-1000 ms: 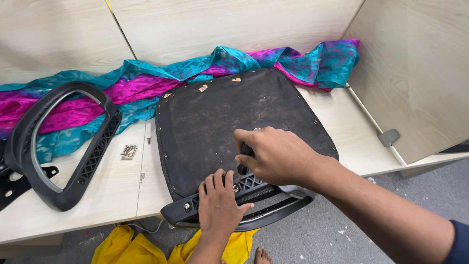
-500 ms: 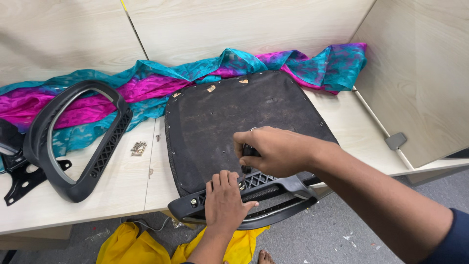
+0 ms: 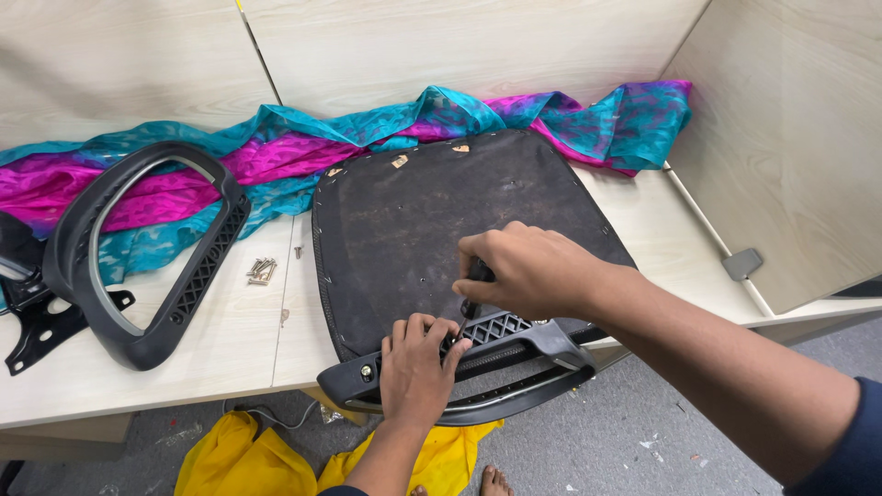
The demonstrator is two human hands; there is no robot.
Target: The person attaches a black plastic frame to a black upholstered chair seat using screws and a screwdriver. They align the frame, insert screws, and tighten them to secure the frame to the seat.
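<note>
A black chair seat pan [image 3: 441, 220] lies upside down on the pale wooden desk [image 3: 230, 340]. A black plastic armrest [image 3: 514, 354] rests across its near edge and hangs over the desk's front. My left hand [image 3: 415, 363] presses flat on the armrest's middle. My right hand [image 3: 528, 271] is closed around a dark tool handle [image 3: 478, 273] that stands on the armrest's grid part. The tool's tip is hidden by my fingers.
A second black armrest loop [image 3: 138, 257] lies at the left beside a black bracket [image 3: 37, 317]. Loose screws [image 3: 261, 269] sit between it and the seat. A teal and magenta cloth [image 3: 367, 138] runs along the back wall. Yellow fabric [image 3: 276, 459] lies on the floor below.
The view has drifted a little to the left. Both hands stay in place on the armrest and the tool.
</note>
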